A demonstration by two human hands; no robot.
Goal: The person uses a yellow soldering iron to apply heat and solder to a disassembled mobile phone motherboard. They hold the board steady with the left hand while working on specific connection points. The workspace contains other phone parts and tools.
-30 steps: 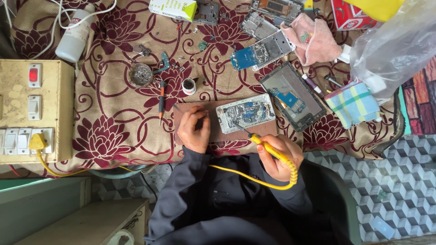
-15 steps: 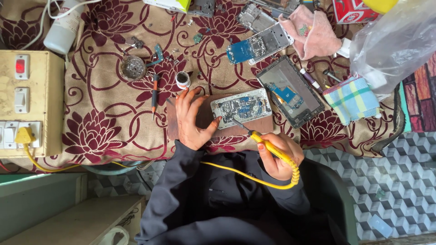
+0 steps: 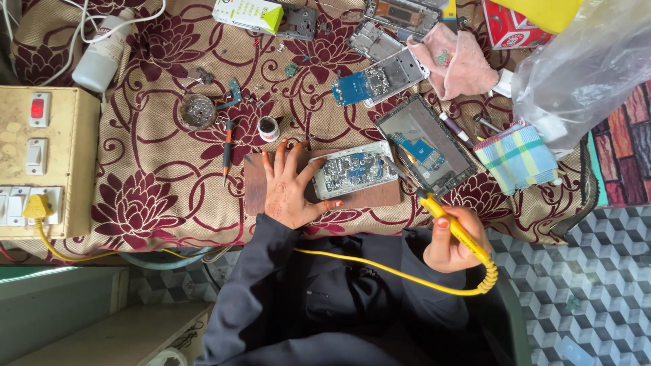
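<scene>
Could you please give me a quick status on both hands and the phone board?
Left hand flat on wooden board, steadying opened phone. Right hand grips yellow soldering iron, tip near phone's edge. Nothing between them.

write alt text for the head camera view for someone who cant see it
A person's left hand steadies an opened silver phone with exposed circuit board on a brown wooden board, while the right hand holds a yellow-handled soldering iron beside it, on a maroon floral cloth strewn with phone parts.
</scene>
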